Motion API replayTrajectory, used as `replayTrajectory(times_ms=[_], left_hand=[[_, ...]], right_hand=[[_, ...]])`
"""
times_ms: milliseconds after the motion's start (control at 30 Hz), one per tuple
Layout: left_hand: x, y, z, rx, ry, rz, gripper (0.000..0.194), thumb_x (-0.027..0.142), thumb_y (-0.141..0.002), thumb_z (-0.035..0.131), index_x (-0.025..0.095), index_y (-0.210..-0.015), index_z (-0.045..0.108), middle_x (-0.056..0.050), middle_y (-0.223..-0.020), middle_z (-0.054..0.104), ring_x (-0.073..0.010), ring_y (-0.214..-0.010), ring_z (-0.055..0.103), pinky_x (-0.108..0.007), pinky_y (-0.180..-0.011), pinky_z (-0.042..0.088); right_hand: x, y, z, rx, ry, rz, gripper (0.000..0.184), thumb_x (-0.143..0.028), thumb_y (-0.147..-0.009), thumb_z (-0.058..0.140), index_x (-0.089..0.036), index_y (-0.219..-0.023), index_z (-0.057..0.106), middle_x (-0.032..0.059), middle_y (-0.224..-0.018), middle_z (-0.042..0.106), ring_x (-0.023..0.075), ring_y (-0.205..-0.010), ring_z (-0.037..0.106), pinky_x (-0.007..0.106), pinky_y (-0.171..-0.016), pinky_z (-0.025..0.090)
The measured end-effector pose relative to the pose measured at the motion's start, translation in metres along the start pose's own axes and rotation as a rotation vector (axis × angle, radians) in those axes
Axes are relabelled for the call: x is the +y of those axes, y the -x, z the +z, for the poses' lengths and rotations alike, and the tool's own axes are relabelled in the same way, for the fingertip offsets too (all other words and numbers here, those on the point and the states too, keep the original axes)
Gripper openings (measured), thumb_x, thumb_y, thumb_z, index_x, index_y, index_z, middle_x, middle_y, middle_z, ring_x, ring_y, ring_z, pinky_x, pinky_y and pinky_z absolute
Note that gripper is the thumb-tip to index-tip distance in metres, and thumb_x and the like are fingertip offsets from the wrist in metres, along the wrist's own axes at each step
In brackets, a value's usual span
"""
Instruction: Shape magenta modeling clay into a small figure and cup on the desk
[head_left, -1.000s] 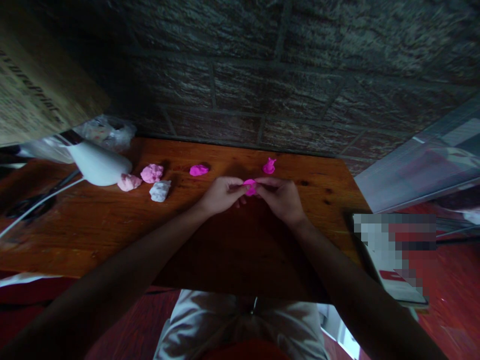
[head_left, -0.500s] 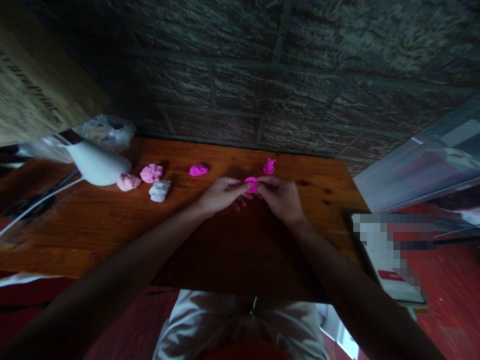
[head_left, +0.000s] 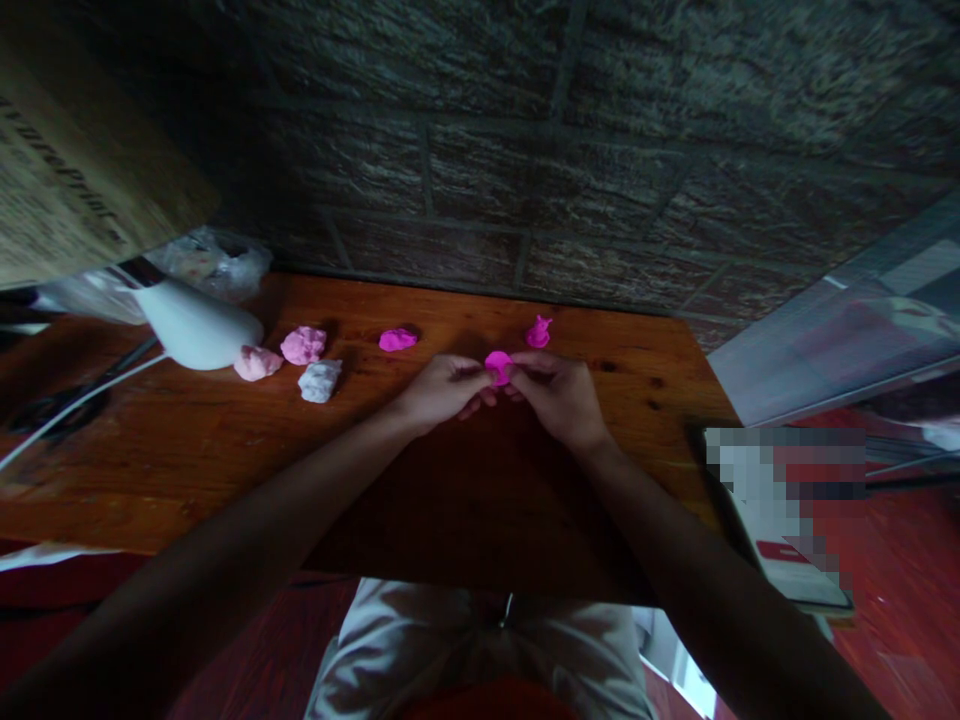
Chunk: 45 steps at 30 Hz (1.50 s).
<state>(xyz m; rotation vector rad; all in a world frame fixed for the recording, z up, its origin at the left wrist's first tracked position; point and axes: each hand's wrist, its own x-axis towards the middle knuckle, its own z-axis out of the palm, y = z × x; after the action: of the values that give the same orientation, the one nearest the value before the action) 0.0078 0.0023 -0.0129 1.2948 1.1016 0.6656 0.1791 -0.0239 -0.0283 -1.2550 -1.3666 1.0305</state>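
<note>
Between my hands is a flat, roundish disc of bright pink modelling clay [head_left: 498, 366], held above the wooden table [head_left: 247, 450]. My left hand [head_left: 444, 388] pinches its left edge between thumb and fingers. On the opposite edge, my right hand [head_left: 559, 392] grips it the same way, thumb on top. Just behind the right hand stands a small pink clay figure [head_left: 538, 331] with little points on top. A loose lump of the same bright pink clay [head_left: 397, 340] lies farther left.
Two pale pink clay lumps [head_left: 303, 345] and a white lump [head_left: 320, 381] lie at the left, by a white lamp base [head_left: 202, 325] with a cable. Black scissors [head_left: 60, 410] rest farther left. A stone-patterned wall [head_left: 472, 180] borders the table's back.
The clay disc has turned slightly in my fingers and shows more of its round face. Both hands have stayed nearly in place, their fingers shifting a little.
</note>
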Motion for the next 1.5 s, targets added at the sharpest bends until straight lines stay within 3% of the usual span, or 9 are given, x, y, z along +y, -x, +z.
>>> replayTrajectory(times_ms=[167,367,533,700,1033,1267,1500], left_hand=[[0.002,0.001,0.000,-0.057,0.050,-0.021,0.023,0.030,-0.092,0.064,0.011,-0.082,0.072,-0.006,-0.073,0.073,-0.0072,-0.048,0.051,-0.018,-0.042,0.037],[-0.001,-0.001,-0.001,0.017,0.109,-0.002,0.009,0.020,-0.087,0.068,0.012,-0.088,0.071,-0.007,-0.082,0.075,-0.0088,-0.055,0.059,-0.018,-0.047,0.045],[-0.011,-0.007,-0.004,0.081,0.131,0.161,0.027,0.025,-0.079,0.079,0.013,-0.102,0.072,-0.003,-0.075,0.073,-0.0107,-0.059,0.065,-0.020,-0.052,0.051],[-0.015,-0.009,-0.007,0.065,0.051,0.260,0.024,0.030,-0.077,0.080,0.011,-0.093,0.076,-0.002,-0.069,0.073,-0.0105,-0.056,0.065,-0.021,-0.056,0.055],[-0.010,-0.008,-0.009,0.047,0.064,0.206,0.015,0.023,-0.077,0.079,0.011,-0.085,0.074,-0.002,-0.067,0.073,-0.0089,-0.053,0.064,-0.019,-0.054,0.054],[-0.011,-0.007,-0.009,0.097,0.072,0.210,0.016,0.023,-0.074,0.081,0.011,-0.081,0.074,-0.003,-0.066,0.073,-0.0120,-0.057,0.068,-0.025,-0.061,0.059],[-0.010,-0.006,-0.006,0.081,0.052,0.207,0.023,0.032,-0.077,0.081,0.012,-0.082,0.072,-0.002,-0.066,0.072,-0.0114,-0.057,0.067,-0.023,-0.058,0.057]], right_hand=[[0.000,0.000,0.002,0.077,-0.043,0.029,0.026,-0.037,-0.079,0.072,-0.018,-0.096,0.079,0.0029,-0.075,0.078,0.0170,-0.066,0.074,0.030,-0.064,0.062],[0.002,-0.001,0.001,0.053,-0.042,0.040,0.022,-0.033,-0.081,0.069,-0.018,-0.095,0.077,0.0025,-0.077,0.078,0.0151,-0.065,0.073,0.028,-0.064,0.061],[0.002,-0.002,-0.003,0.016,-0.037,0.100,0.019,-0.027,-0.081,0.068,-0.019,-0.096,0.076,0.0017,-0.078,0.078,0.0137,-0.064,0.073,0.025,-0.060,0.060],[-0.003,-0.003,-0.004,-0.009,-0.069,0.174,0.016,-0.022,-0.084,0.067,-0.018,-0.096,0.076,0.0022,-0.077,0.078,0.0135,-0.064,0.073,0.024,-0.059,0.060],[-0.004,-0.003,-0.003,0.005,-0.084,0.206,0.013,-0.020,-0.086,0.069,-0.017,-0.095,0.077,0.0027,-0.076,0.079,0.0137,-0.063,0.074,0.024,-0.060,0.062],[-0.006,-0.002,-0.004,-0.128,-0.161,0.272,0.012,-0.026,-0.086,0.074,-0.017,-0.093,0.078,0.0052,-0.081,0.081,0.0150,-0.072,0.077,0.026,-0.070,0.065],[-0.007,-0.002,-0.003,-0.050,-0.153,0.273,0.010,-0.020,-0.087,0.070,-0.017,-0.090,0.079,0.0041,-0.078,0.081,0.0152,-0.069,0.077,0.027,-0.066,0.066]])
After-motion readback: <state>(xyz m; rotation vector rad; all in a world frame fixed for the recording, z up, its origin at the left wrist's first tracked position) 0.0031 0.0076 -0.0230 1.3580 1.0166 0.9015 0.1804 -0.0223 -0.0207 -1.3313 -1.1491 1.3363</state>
